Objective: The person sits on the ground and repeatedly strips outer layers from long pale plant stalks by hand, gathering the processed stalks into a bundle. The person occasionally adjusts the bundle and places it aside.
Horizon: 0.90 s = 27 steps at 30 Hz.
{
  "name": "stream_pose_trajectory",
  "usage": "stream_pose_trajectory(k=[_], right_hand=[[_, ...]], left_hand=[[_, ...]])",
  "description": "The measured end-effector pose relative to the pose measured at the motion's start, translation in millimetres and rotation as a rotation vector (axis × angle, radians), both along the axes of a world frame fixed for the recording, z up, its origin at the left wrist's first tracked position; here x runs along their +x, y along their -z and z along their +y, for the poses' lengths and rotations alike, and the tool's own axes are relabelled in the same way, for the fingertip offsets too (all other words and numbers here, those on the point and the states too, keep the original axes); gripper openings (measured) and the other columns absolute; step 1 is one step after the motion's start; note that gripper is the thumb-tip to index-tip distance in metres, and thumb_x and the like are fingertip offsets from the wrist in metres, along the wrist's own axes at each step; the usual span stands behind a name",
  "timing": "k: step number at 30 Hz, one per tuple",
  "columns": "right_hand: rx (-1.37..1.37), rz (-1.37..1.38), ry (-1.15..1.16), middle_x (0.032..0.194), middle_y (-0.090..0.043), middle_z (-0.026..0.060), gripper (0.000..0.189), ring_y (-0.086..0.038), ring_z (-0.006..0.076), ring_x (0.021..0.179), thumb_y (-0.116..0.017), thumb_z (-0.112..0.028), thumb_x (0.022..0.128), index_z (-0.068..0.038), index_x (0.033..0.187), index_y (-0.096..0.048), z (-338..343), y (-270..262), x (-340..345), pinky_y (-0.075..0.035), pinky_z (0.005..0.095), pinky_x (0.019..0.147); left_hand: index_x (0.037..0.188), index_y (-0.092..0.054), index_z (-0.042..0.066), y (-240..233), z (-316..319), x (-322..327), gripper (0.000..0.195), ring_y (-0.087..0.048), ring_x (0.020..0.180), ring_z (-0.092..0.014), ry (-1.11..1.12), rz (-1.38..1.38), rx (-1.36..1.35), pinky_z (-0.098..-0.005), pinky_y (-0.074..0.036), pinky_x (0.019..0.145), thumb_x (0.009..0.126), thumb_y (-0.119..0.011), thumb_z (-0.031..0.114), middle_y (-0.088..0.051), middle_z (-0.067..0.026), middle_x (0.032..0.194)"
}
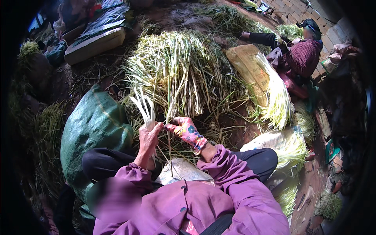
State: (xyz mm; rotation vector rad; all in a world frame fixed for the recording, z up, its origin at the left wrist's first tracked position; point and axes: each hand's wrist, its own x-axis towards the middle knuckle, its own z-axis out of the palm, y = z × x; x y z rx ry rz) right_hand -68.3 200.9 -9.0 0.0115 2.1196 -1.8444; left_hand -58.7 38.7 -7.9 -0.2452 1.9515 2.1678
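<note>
My left hand (149,138), without a glove, is closed around a small bunch of pale, cleaned stalks (148,113) that fan out above it. Its thumb also meets a long thin stalk (169,144) running up and down between my hands. My right hand (188,132), in a pink flowered glove, pinches that stalk between thumb and fingers, close to my left thumb. Just beyond both hands lies a large heap of uncleaned green and yellowish leafy stalks (176,67). A whitish sack (183,171) covers my lap below the hands.
A full green woven sack (97,129) stands at left. On the right, pale stalks (276,97) lie on a brown sack (245,63), with more bundles (289,155) on a white sack nearer me. A co-worker (302,55) sits at upper right. A long block (95,45) lies upper left.
</note>
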Motion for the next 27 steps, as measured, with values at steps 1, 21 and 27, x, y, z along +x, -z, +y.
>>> stream_pose_trajectory(k=[1,21,27], right_hand=[[0.112,0.059,-0.024,0.071,-0.064,0.007,0.027,-0.057,0.0105,0.064,-0.067,-0.026,0.079,0.0,0.085,-0.064,-1,5,-1,-0.045,0.0266,0.061],[1.145,-0.414,-0.258,0.102,-0.063,0.0133,0.051,-0.057,0.0261,0.102,-0.056,-0.051,0.077,-0.007,0.103,-0.063,144,37,41,-0.042,0.0358,0.087],[0.636,0.254,-0.101,0.111,-0.057,0.015,0.053,-0.056,0.0313,0.101,-0.061,-0.048,0.075,-0.01,0.111,-0.057,52,-2,19,-0.044,0.0373,0.085]], left_hand=[[0.081,-0.062,0.0,-3,0,-2,0.023,-0.034,0.034,-0.003,0.0,0.071,-0.028,-0.0201,-0.023,0.031,0.081,-0.064,0.023,-0.05,0.0019,0.051],[0.086,-0.058,-0.001,-2,-41,-17,0.015,-0.035,0.032,-0.004,-0.471,0.088,0.224,-0.0194,-0.028,0.03,0.08,-0.065,0.011,-0.062,-0.0074,0.065],[0.083,-0.058,0.0,-1,-30,-15,0.016,-0.036,0.032,-0.004,-0.429,0.093,0.18,-0.0193,-0.028,0.029,0.079,-0.066,0.012,-0.064,-0.0088,0.068]])
